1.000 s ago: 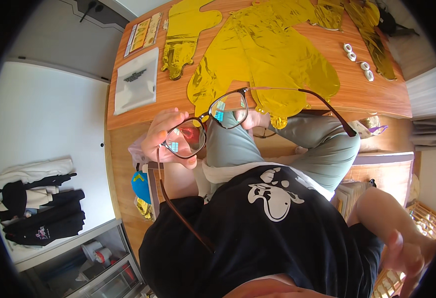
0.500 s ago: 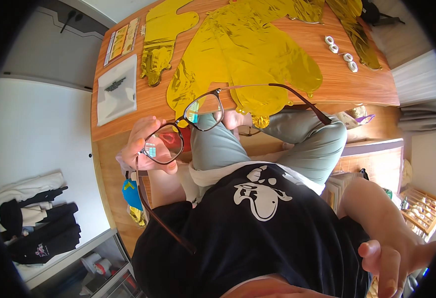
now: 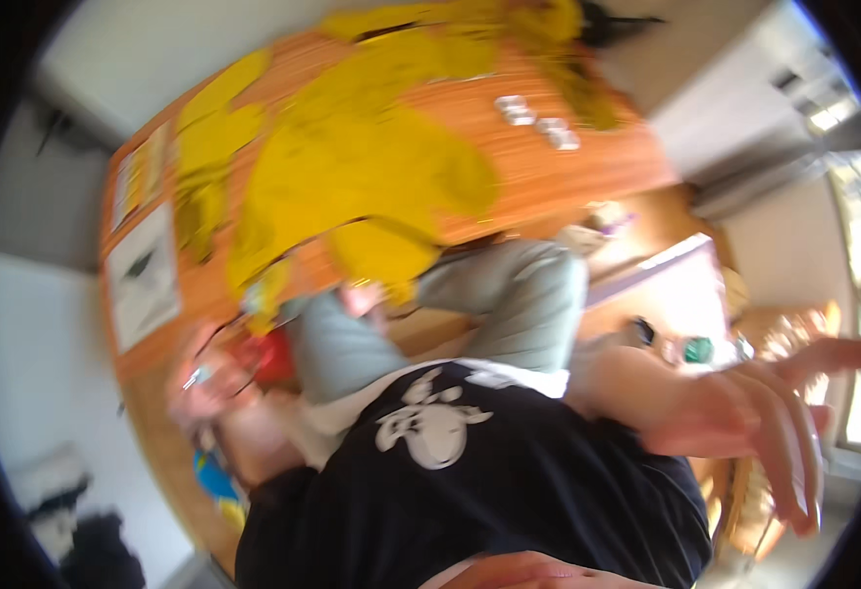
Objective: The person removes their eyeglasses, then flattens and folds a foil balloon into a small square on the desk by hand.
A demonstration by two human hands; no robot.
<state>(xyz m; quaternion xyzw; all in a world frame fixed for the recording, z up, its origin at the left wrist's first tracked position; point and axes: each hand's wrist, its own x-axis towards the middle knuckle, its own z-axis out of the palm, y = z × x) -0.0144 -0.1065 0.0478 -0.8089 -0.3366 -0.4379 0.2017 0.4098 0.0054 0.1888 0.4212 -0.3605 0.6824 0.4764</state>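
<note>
My left hand (image 3: 201,388), smeared by motion, is closed on a pair of eyeglasses (image 3: 254,297) at the near left of the table. One lens lies in front of the hand, and a thin dark temple stretches to the right across a large gold foil balloon (image 3: 362,162). At the right, my right hand (image 3: 759,417) is held up with its fingers spread, holding nothing. The flat, uninflated balloon covers much of the wooden table (image 3: 587,177).
Smaller gold foil pieces (image 3: 203,147) lie left of the big balloon. A clear plastic bag (image 3: 144,280) rests on the table's left side. White rolls (image 3: 538,123) sit toward the right. Beyond my right hand stands a wooden rack (image 3: 798,329), blurred.
The view has swung, shifting the table leftward. My left hand and the eyeglasses are lower and further left. My right hand has risen, its fingers now stretched outward.
</note>
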